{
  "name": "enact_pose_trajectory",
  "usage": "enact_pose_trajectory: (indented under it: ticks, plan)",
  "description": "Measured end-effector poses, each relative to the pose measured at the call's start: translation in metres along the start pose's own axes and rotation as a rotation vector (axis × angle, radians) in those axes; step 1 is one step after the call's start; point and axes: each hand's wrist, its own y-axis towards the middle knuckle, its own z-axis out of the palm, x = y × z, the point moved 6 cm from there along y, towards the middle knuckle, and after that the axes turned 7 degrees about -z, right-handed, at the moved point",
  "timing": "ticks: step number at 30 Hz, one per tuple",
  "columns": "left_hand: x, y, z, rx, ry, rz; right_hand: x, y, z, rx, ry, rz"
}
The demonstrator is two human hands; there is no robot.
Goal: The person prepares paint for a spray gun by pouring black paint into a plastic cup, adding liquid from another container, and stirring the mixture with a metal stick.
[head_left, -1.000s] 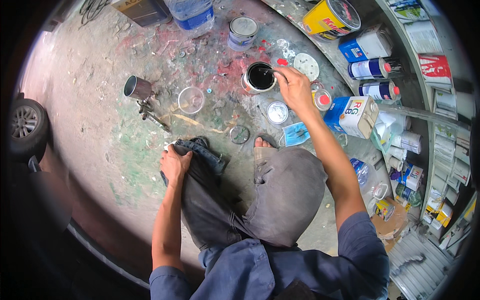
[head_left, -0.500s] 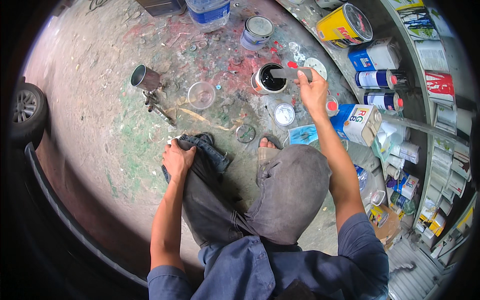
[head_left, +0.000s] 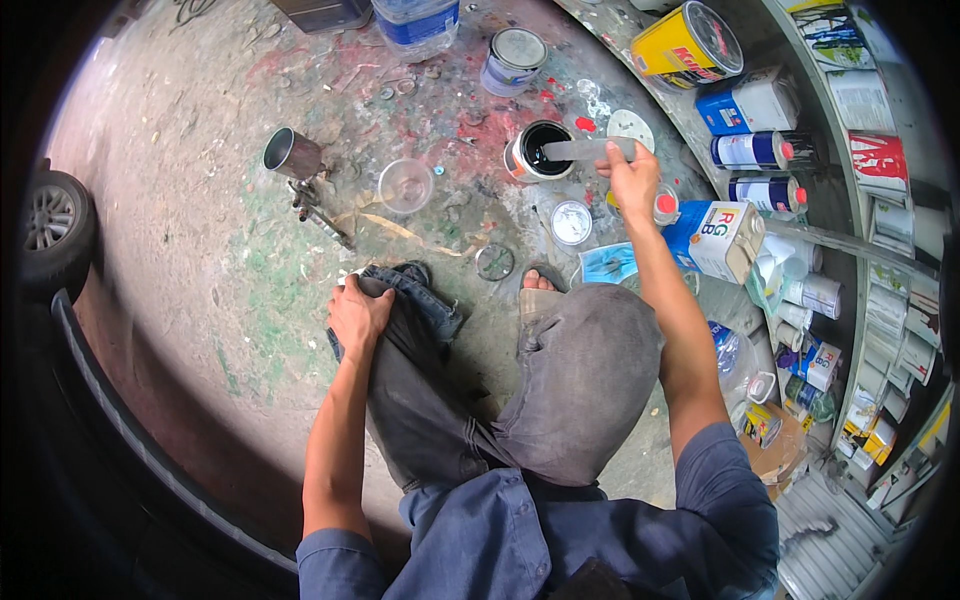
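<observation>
Black liquid (head_left: 536, 137) shows inside the open can (head_left: 515, 162) on the floor (head_left: 190, 230) ahead of you, and a flat grey strip (head_left: 585, 150) crosses its rim with one end inside; you cannot tell how deep that end sits. Beyond the can stands a lidded tin (head_left: 510, 78), contents hidden. Left of the can, the floor shows through a clear plastic cup (head_left: 406, 187); farther left is a spray gun (head_left: 318, 218) whose metal cup (head_left: 297, 154) is too dark inside to read. Your right hand (head_left: 631, 178) is closed around the strip's outer end, thumb and fingers pinching it. Your left hand (head_left: 358, 316) lies over your left knee, fingers loosely spread and curved on the dark cloth (head_left: 400, 385).
</observation>
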Motion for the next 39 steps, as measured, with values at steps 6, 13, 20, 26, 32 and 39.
enact_pose_trajectory:
  ticks: [6,13,20,26,32,39]
  plan:
    - [0.003,0.002,0.0,-0.003,-0.014,0.007,0.026,-0.009,0.009,-0.008,-0.206,-0.205]
    - [0.001,0.002,0.003,-0.09,-0.04,0.099,0.017,-0.013,0.024,0.127,-0.34,-0.094]
    - [0.002,0.004,0.005,-0.113,-0.058,0.1,0.031,-0.023,0.004,-0.128,-0.129,-0.142]
    - [0.0,0.007,0.002,-0.249,-0.2,0.248,0.022,-0.031,-0.002,-0.131,-0.158,-0.124]
    - [-0.033,0.056,0.011,0.046,-1.085,0.121,0.005,-0.032,0.008,-0.146,-0.002,-0.001]
    - [-0.096,0.079,0.028,0.048,-1.116,0.114,-0.019,-0.035,0.019,-0.077,0.087,0.056]
